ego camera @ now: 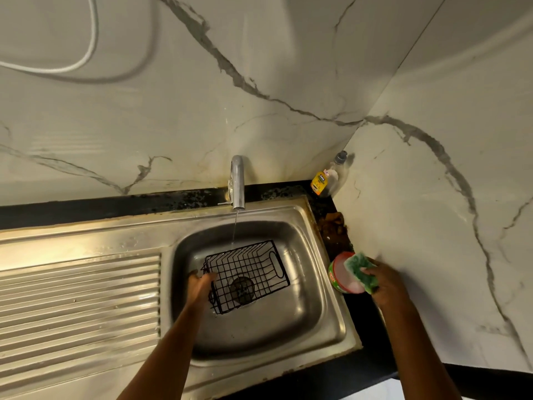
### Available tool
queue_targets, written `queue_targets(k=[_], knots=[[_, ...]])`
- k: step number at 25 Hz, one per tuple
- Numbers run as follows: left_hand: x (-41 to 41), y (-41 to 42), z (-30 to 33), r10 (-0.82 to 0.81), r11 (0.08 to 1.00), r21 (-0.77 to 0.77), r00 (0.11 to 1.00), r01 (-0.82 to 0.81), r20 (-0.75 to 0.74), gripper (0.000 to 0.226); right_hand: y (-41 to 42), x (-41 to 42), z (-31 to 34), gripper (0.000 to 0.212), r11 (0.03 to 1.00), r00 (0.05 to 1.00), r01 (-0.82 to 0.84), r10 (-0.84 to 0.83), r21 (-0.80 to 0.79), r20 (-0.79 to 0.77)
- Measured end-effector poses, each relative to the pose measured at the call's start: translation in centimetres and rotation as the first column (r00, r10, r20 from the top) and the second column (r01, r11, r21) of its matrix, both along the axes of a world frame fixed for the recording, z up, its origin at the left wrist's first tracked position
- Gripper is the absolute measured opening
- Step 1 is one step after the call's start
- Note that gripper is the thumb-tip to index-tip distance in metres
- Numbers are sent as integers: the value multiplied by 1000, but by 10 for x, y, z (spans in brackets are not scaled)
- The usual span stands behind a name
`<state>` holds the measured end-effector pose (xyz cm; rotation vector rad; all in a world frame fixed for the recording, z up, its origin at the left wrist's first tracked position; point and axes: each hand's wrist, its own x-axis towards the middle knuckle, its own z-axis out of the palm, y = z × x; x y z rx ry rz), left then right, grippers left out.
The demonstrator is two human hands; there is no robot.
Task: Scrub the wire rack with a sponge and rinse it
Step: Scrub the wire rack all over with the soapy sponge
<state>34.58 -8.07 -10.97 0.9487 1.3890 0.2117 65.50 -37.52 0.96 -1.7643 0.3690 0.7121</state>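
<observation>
A black wire rack lies in the steel sink basin, over the drain. My left hand grips the rack's left edge. A thin stream of water falls from the tap onto the rack's far side. My right hand holds a green sponge over a round tub of dish soap that stands on the dark counter to the right of the sink.
A ribbed steel draining board lies to the left of the basin. A dish liquid bottle stands in the back corner against the marble wall. Brown debris sits on the counter behind the tub.
</observation>
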Motion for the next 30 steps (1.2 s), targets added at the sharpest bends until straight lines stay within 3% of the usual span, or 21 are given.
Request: queue_targets(k=[2, 5, 7, 8, 9, 11, 13, 14, 15, 17, 19, 22, 24, 26, 30], knots=[[3, -11, 26, -23, 1000, 19, 1000, 23, 1, 7, 5, 0, 8, 39, 998, 1000, -5, 5, 57, 0], [4, -8, 36, -26, 995, 92, 999, 30, -36, 29, 17, -6, 13, 34, 996, 986, -90, 91, -14, 137], [3, -13, 48, -64, 983, 168, 997, 69, -37, 11, 19, -11, 19, 32, 983, 951, -107, 145, -150, 274], [3, -16, 44, -100, 971, 214, 993, 111, -59, 17, 17, -13, 23, 32, 976, 939, -89, 148, -198, 311], [2, -21, 48, -157, 949, 263, 983, 177, -94, 41, 16, -13, 31, 34, 974, 937, -67, 136, -217, 322], [0, -31, 68, -204, 907, 361, 976, 219, -79, 60, 20, -21, 49, 45, 985, 953, -93, 130, -142, 275], [-7, -36, 84, -180, 883, 436, 983, 172, -23, 59, 37, -43, 71, 48, 939, 881, -339, 339, -57, 330], [-11, -37, 89, -168, 876, 458, 986, 151, -4, 60, 49, -58, 79, 49, 858, 797, -510, 499, -64, 341], [-14, -38, 93, -166, 869, 476, 986, 138, 17, 62, 64, -73, 80, 51, 802, 772, -596, 561, 35, 300], [-19, -38, 96, -146, 851, 515, 988, 102, 45, 63, 95, -106, 81, 64, 733, 817, -573, 546, 365, 187], [-18, -36, 99, -141, 836, 543, 987, 79, 73, 61, 134, -137, 82, 69, 682, 816, -561, 552, 469, 173], [-18, -30, 109, -191, 796, 598, 977, 95, 99, 55, 178, -175, 82, 41, 728, 781, -618, 523, 297, 342], [-17, -26, 114, -228, 761, 639, 969, 113, 100, 64, 191, -186, 78, 30, 785, 722, -606, 476, 128, 501], [-15, -21, 115, -244, 742, 658, 966, 128, 88, 72, 193, -196, 70, 33, 783, 575, -620, 502, -56, 645], [-7, -14, 116, -267, 703, 695, 961, 149, 64, 54, 187, -218, 62, 50, 711, 238, -628, 562, -316, 792]])
